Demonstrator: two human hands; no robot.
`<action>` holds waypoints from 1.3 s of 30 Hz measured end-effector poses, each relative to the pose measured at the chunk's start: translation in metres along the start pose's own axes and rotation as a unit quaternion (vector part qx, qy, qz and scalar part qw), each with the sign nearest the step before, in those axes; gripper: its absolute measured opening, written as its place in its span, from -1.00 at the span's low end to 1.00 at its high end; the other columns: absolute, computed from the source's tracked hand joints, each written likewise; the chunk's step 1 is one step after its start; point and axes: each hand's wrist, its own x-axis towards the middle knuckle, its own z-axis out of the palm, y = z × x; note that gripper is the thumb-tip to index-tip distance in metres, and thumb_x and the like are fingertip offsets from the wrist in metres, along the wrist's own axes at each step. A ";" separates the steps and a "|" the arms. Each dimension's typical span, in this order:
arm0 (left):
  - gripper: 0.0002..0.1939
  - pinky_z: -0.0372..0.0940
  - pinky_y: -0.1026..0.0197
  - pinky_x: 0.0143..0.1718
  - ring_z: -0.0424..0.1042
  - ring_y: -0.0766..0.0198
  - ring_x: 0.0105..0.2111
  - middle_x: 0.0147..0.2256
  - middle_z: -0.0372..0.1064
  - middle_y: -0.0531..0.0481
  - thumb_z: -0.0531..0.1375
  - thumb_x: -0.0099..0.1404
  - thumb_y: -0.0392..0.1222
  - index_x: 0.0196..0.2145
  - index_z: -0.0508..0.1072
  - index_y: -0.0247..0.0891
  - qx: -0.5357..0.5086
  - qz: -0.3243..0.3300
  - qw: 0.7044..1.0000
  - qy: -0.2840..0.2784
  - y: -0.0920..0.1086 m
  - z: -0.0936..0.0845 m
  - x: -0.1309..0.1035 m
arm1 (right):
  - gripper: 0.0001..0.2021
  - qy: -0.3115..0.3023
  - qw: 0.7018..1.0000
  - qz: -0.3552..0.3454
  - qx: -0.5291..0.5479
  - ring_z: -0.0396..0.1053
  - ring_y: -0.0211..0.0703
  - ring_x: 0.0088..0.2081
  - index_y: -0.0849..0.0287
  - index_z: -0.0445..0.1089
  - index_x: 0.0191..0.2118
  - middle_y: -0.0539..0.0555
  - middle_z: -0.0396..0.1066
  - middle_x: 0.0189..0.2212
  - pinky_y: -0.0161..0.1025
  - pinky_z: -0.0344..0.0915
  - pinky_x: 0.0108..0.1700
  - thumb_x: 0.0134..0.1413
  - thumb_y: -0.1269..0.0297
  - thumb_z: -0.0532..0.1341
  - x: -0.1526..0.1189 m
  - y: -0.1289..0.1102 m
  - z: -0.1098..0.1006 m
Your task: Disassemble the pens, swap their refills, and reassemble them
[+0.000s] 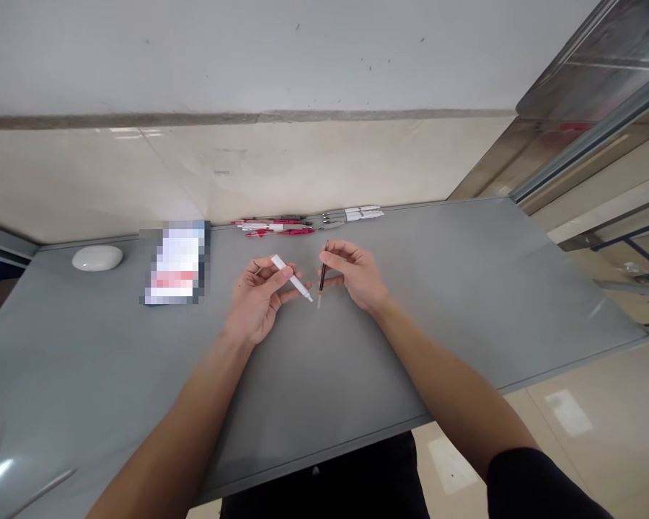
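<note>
My left hand (259, 295) holds a white pen barrel (293, 279) between thumb and fingers, its narrow end pointing down to the right. Just right of it, my right hand (354, 274) pinches a dark pen refill (323, 274), nearly upright, with its clear end down. The lower ends of barrel and refill are close but apart. Beyond the hands, near the wall, several red and white pens (273, 228) lie in a bunch. Several white pens (362, 213) lie just right of them.
The grey table (314, 389) reaches to the wall. At the left lie a white rounded case (97, 258) and a phone-like object (176, 263) with a blurred screen. A white cable (43, 494) is at the lower left. A metal-framed panel (589, 94) stands at the right.
</note>
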 end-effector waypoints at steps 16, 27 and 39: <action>-0.77 0.45 -0.10 -0.08 0.48 0.20 -0.19 -0.24 0.46 -0.01 0.33 0.15 -0.27 -0.21 0.46 -0.22 0.013 0.022 1.000 -0.004 0.007 -0.011 -0.002 | -0.74 0.032 0.999 -0.013 -0.016 0.41 -0.26 -0.38 0.07 0.46 -0.28 -0.02 0.35 -0.32 -0.19 0.51 -0.36 -0.12 0.09 0.37 0.002 0.003 0.003; -0.78 0.39 -0.10 0.02 0.46 0.22 -0.14 -0.14 0.45 -0.01 0.24 0.25 -0.30 -0.12 0.48 -0.19 -0.019 -0.002 1.000 -0.015 0.009 -0.011 -0.004 | -0.75 0.028 1.000 -0.007 -0.007 0.47 -0.23 -0.36 0.07 0.49 -0.20 0.01 0.44 -0.30 -0.17 0.49 -0.29 -0.03 0.11 0.31 0.000 0.003 0.001; -0.73 0.41 -0.03 -0.01 0.47 0.26 -0.20 -0.12 0.44 -0.05 0.22 0.27 -0.31 -0.05 0.47 -0.21 -0.035 -0.031 0.998 -0.036 0.011 -0.013 -0.005 | -0.84 -0.143 0.989 0.007 0.035 0.38 -0.26 -0.29 0.07 0.43 -0.25 -0.03 0.29 -0.31 -0.16 0.45 -0.19 0.08 0.14 0.25 -0.007 -0.006 -0.002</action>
